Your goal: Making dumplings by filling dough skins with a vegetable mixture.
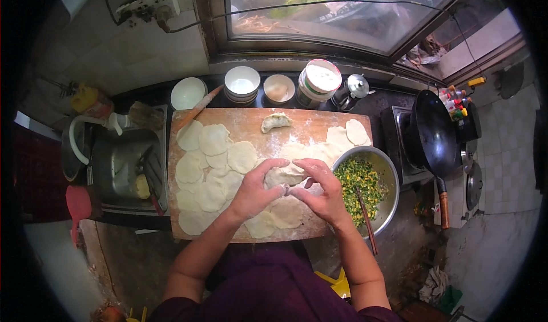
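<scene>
Between my two hands is a folded dough dumpling (284,176), held above the wooden board (239,115). My left hand (260,189) grips its left end with thumb and fingers. On its right end, my right hand (321,189) pinches the edge, thumb close to the other thumb. Flour coats the fingertips. A finished, crimped dumpling (276,122) lies alone toward the back of the board. Flat round dough wrappers (212,195) overlap across the left half, and more wrappers (356,132) lie at the right. Beside my right hand, a steel bowl (391,202) holds chopped green and yellow filling (357,189) with chopsticks (366,221) in it.
A rolling pin (199,108) leans on the board's back left corner. Behind stand stacked bowls (242,82), a flour tub (321,80) and a metal pot (356,86). Left is a steel sink (124,168); right, a black wok (434,135) on a stove (396,129).
</scene>
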`<state>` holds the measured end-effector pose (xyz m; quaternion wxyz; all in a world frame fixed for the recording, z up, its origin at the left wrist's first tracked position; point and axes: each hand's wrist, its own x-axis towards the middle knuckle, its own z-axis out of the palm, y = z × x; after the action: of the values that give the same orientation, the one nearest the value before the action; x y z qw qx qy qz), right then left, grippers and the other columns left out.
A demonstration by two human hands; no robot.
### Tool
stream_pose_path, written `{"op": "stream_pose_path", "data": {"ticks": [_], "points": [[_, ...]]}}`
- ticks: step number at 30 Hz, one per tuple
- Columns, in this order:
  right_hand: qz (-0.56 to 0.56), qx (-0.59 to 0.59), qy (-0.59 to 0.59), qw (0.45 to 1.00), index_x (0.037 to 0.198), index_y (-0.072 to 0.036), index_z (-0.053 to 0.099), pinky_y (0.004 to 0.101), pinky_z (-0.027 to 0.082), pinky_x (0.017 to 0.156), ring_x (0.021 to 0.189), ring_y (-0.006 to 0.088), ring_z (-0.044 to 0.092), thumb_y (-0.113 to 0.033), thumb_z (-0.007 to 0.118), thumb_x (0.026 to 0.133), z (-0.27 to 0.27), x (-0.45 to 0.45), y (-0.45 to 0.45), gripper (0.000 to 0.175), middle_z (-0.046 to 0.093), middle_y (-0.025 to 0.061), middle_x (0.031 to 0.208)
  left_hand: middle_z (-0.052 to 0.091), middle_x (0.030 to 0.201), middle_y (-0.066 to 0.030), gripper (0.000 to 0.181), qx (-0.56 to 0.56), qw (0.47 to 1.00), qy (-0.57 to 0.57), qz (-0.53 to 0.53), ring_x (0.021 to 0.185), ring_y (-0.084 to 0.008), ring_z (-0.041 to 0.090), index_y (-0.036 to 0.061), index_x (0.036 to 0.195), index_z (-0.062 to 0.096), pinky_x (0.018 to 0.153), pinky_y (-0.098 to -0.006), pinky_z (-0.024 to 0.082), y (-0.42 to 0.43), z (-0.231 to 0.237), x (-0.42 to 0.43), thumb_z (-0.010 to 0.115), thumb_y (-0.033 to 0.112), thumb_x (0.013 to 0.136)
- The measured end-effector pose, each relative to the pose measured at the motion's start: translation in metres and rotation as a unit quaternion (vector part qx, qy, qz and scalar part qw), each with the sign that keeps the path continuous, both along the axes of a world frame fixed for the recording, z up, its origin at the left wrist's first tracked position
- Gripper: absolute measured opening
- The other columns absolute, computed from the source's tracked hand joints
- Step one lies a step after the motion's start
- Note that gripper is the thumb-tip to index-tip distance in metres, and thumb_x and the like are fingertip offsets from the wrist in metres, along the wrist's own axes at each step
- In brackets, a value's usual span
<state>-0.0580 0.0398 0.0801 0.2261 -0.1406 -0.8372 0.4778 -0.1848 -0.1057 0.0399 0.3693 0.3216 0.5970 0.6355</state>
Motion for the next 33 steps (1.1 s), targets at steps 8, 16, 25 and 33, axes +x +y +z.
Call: {"op": "stream_pose_path", "data": {"ticks": [8,16,25,33], "points": [[0.027,-0.082,-0.009,0.996,0.121,-0.005,0.066,0.0270,0.053,0.072,0.083,0.0154,0.064,0.000,0.073,0.080,-0.028,-0.002,0.000,0.042,0.065,0.0101,0.111,0.063,0.114,-0.0100,0.045,-0.092,0.995,0.037,-0.012,0.106,-0.0145,0.059,0.0016,0.127,0.052,0.090,-0.0312,0.051,-0.001,0.019,0.003,0.066,-0.001,0.084],[-0.035,-0.266,0.051,0.962,0.107,-0.001,0.067,0.0264,0.052,0.081,0.097,0.0114,0.062,0.001,0.071,0.083,-0.023,-0.003,-0.014,0.024,0.065,0.0077,0.110,0.065,0.114,-0.0156,0.043,-0.026,0.993,0.099,0.056,0.106,-0.0275,0.065,0.0044,0.121,0.059,0.087,-0.0344,0.052,-0.006,0.015,0.005,0.067,-0.001,0.079],[-0.031,-0.068,0.056,0.996,0.102,-0.003,0.072,0.0277,0.051,0.077,0.094,0.0189,0.063,0.000,0.076,0.076,-0.016,0.000,-0.007,0.027,0.062,0.0105,0.111,0.066,0.112,-0.0125,0.043,0.010,0.991,0.118,0.061,0.104,-0.0220,0.066,0.0037,0.119,0.063,0.089,-0.0307,0.051,-0.007,0.013,0.001,0.068,-0.004,0.077],[0.012,0.012,0.037,0.999,0.107,-0.006,0.073,0.0308,0.052,0.074,0.092,0.0211,0.063,-0.001,0.077,0.075,-0.010,-0.015,-0.011,0.033,0.063,0.0107,0.106,0.064,0.117,-0.0135,0.050,-0.003,0.999,0.027,0.040,0.113,-0.0154,0.059,0.0026,0.130,0.053,0.096,-0.0296,0.048,-0.003,0.018,0.004,0.068,-0.004,0.083]]}}
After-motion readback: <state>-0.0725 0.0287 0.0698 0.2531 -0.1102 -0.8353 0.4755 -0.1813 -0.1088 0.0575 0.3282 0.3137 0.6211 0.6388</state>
